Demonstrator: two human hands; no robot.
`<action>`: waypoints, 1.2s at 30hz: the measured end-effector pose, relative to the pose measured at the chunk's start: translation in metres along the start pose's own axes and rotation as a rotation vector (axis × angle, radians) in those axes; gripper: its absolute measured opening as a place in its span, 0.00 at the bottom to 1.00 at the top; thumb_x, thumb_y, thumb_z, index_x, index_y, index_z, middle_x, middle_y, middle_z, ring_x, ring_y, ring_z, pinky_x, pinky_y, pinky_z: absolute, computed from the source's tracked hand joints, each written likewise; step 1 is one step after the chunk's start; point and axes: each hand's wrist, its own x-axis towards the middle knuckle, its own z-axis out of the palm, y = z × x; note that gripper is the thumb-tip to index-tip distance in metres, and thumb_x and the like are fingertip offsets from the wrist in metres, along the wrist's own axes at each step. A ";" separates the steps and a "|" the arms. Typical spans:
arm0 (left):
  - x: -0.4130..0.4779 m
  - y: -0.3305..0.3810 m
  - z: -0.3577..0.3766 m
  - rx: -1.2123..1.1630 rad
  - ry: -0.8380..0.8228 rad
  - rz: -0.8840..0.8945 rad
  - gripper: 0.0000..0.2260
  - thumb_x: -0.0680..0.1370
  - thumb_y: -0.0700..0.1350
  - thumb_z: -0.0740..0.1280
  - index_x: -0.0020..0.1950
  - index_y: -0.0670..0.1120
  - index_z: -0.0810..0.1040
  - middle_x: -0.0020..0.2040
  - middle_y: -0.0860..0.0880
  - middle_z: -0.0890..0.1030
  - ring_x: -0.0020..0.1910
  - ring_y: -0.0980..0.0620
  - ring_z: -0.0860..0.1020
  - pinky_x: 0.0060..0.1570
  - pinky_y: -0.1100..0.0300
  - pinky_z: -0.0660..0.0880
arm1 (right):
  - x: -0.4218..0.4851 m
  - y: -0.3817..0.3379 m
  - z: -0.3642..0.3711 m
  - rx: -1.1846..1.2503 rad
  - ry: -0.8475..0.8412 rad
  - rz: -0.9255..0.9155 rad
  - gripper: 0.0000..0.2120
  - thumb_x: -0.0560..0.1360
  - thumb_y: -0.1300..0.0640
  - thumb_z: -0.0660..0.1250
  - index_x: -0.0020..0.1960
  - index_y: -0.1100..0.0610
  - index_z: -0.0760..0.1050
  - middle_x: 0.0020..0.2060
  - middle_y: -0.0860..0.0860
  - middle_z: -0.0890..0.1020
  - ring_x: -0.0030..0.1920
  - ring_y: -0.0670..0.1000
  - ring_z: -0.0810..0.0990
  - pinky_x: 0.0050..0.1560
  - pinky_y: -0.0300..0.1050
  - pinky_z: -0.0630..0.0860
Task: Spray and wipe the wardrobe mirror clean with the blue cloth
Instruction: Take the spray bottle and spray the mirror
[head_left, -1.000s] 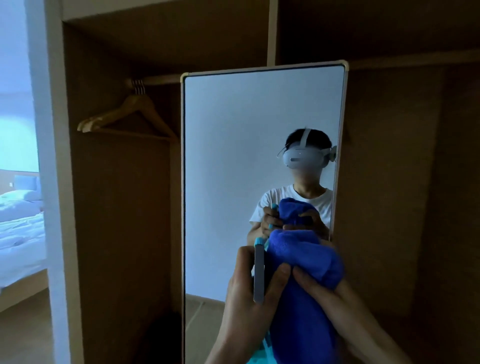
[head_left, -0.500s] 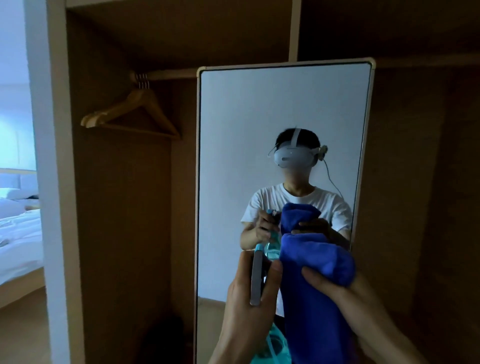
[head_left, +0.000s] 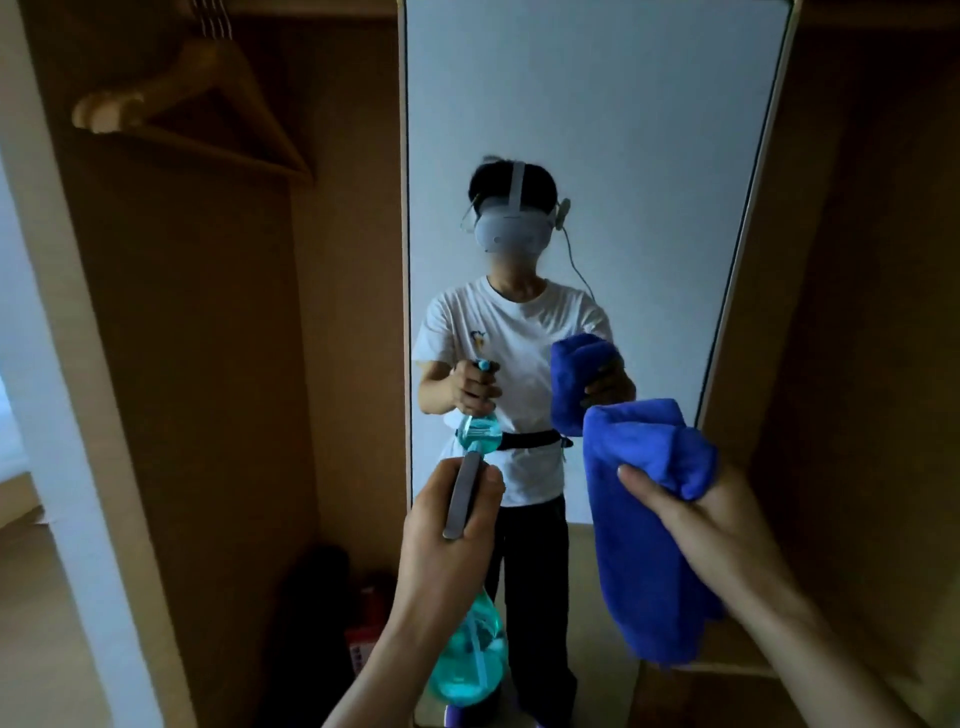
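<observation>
At lower centre the left hand (head_left: 447, 535) is curled round the neck of a teal spray bottle (head_left: 467, 660), whose grey head points toward the glass. At lower right the right hand (head_left: 691, 514) pinches the folded blue cloth (head_left: 644, 561), which hangs below its fingers. Both overlap the lower part of the wardrobe mirror (head_left: 597, 130) behind. Dark objects (head_left: 332, 597) sit on the wardrobe floor at lower left. A wooden hanger (head_left: 192, 104) hangs at upper left.
</observation>
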 end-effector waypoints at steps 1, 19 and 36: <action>-0.003 -0.003 -0.003 0.000 -0.020 -0.006 0.09 0.82 0.49 0.68 0.47 0.45 0.80 0.42 0.40 0.81 0.44 0.37 0.79 0.42 0.41 0.76 | -0.005 0.003 0.002 -0.038 0.004 0.013 0.10 0.72 0.54 0.75 0.48 0.57 0.79 0.39 0.56 0.83 0.43 0.54 0.83 0.45 0.52 0.78; -0.009 0.026 -0.006 -0.038 -0.026 0.019 0.11 0.81 0.56 0.66 0.48 0.51 0.80 0.41 0.52 0.84 0.40 0.56 0.81 0.37 0.63 0.75 | -0.032 -0.020 0.010 -0.013 0.031 0.085 0.17 0.70 0.48 0.75 0.48 0.61 0.78 0.40 0.64 0.82 0.44 0.64 0.81 0.48 0.61 0.77; 0.052 0.132 -0.005 -0.081 0.124 0.318 0.11 0.82 0.53 0.68 0.46 0.47 0.78 0.34 0.55 0.78 0.31 0.60 0.74 0.29 0.68 0.69 | 0.002 -0.083 0.001 0.163 0.080 -0.205 0.11 0.71 0.53 0.75 0.37 0.54 0.74 0.27 0.46 0.78 0.32 0.44 0.79 0.37 0.40 0.73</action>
